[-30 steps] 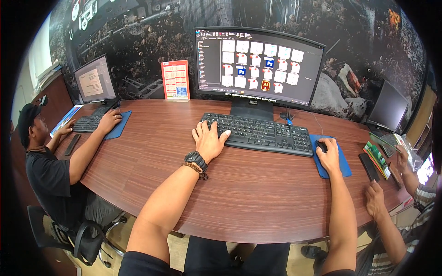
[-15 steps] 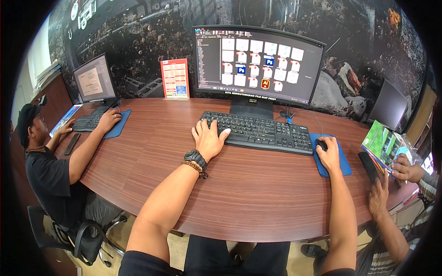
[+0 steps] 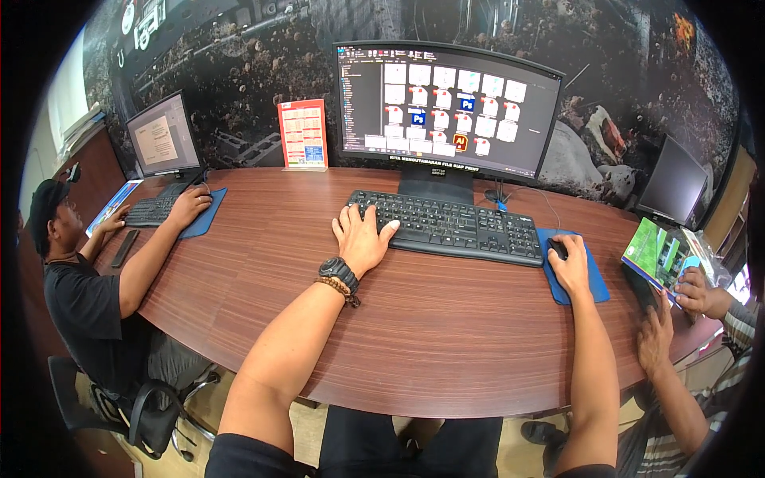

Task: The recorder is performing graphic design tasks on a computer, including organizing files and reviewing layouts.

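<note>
Fingers spread, my left hand [image 3: 363,239] rests on the left end of a black keyboard [image 3: 454,229], the thumb stretched out along its near edge. A black watch and a beaded bracelet circle that wrist. My right hand [image 3: 570,267] is wrapped over a black computer mouse [image 3: 557,249], which shows only in part. Under the mouse lies a blue mouse pad [image 3: 594,284]. Behind the keyboard stands a wide curved monitor [image 3: 370,103], its screen showing rows of file icons in a folder window.
A red and white desk calendar [image 3: 304,131] stands left of the monitor. At the far left a person [image 3: 88,295] works at another keyboard [image 3: 151,212]. On the right, another person's hands [image 3: 655,338] handle printed booklets [image 3: 660,253] beside a dark monitor [image 3: 676,182].
The co-worker's booklets on the right have tipped lower and flatter. Small preview panes now show along the bottom of my screen. My hands stay in place.
</note>
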